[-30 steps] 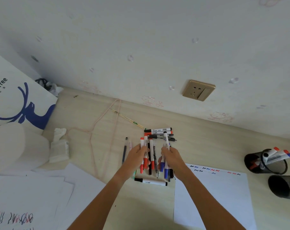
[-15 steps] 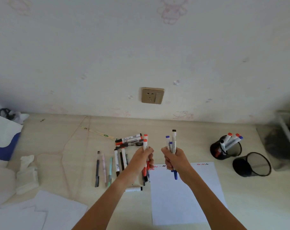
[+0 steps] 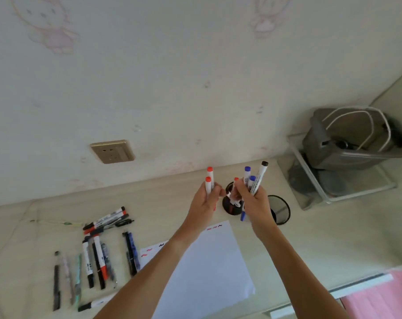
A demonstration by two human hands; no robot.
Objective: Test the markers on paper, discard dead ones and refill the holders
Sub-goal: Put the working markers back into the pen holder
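White paper sheet (image 3: pixel 209 268) w/ squiggles lies nearest on pale wooden desk (image 3: pixel 310 245), beyond it left hand (image 3: pixel 204 201) grips two red-capped white markers (image 3: pixel 208 185), right hand (image 3: pixel 253 199) clutches blue- & black-capped white markers (image 3: pixel 256 180) over two black mesh holders (image 3: pixel 280 210).

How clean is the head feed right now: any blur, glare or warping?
Head view: soft even light, no glare; the wide lens tilts and bows the desk edge; the markers on the desk look slightly soft, labels unreadable; both hands' markers show clear cap colours.
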